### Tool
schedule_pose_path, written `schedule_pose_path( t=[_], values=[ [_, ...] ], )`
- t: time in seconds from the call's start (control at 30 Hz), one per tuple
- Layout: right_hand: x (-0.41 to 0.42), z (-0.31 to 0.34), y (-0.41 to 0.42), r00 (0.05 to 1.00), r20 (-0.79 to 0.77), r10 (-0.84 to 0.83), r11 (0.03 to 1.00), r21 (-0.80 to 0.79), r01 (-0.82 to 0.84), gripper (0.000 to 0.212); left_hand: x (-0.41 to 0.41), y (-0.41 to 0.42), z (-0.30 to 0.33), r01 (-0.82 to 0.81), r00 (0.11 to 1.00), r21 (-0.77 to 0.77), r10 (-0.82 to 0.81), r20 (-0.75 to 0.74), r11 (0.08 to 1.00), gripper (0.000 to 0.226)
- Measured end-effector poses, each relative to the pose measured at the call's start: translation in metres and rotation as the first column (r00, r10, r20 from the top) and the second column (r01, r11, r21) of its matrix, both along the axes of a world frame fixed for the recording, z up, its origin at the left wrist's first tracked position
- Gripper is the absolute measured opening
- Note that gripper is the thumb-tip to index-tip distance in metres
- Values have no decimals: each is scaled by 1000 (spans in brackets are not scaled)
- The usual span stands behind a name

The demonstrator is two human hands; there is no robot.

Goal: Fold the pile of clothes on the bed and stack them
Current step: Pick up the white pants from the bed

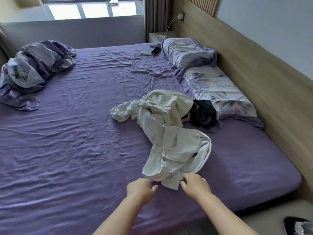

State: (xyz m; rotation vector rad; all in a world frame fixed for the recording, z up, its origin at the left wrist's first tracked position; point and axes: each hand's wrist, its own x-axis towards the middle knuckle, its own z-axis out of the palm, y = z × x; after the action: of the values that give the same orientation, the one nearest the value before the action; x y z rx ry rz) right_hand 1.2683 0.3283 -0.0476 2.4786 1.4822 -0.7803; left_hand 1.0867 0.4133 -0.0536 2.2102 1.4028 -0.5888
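Cream trousers [177,150] lie crumpled on the purple bed [76,133], with the waistband towards me. My left hand [140,189] is at the waistband's near edge with curled fingers touching the cloth; whether it holds the cloth is hidden. My right hand [194,185] pinches the trousers' near right corner between fingers and thumb. Behind the trousers lies a bunched cream garment [160,106]. A crumpled black garment [203,114] rests beside it, against the pillow.
Two floral pillows [216,89] line the wooden headboard [271,99] on the right. A bunched duvet [33,68] sits at the far left. A phone [155,50] on a cable and a power bank [146,52] lie near the far pillow. A dark object [298,226] sits bottom right.
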Motion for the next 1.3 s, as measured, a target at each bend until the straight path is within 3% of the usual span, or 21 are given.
schedule_pose_path(
  t=[0.43,0.73,0.83,0.9,1.0,1.13,1.3],
  values=[
    [38,0,121,972,27,231,973,-7,-231,43,34,73,-24,-9,1000,-72,11,26,997,47],
    [47,-44,164,897,-22,442,895,-51,-443,40,58,82,-61,-102,989,-182,119,83,978,42],
    [52,-60,181,777,24,629,777,-1,-629,42,65,81,-80,-139,980,-217,166,113,966,72],
    [57,-70,195,605,90,791,609,-16,-793,45,70,82,-91,-127,985,-232,150,82,964,98],
    [62,-83,220,363,156,919,380,-92,-921,50,76,86,-112,-115,992,-264,123,16,958,116],
    [70,-105,245,182,170,968,212,-182,-960,50,82,93,-137,-111,993,-264,118,10,958,119],
    [78,-124,255,126,141,982,159,-249,-955,40,89,104,-150,-133,988,-254,148,42,958,92]
  ],
)
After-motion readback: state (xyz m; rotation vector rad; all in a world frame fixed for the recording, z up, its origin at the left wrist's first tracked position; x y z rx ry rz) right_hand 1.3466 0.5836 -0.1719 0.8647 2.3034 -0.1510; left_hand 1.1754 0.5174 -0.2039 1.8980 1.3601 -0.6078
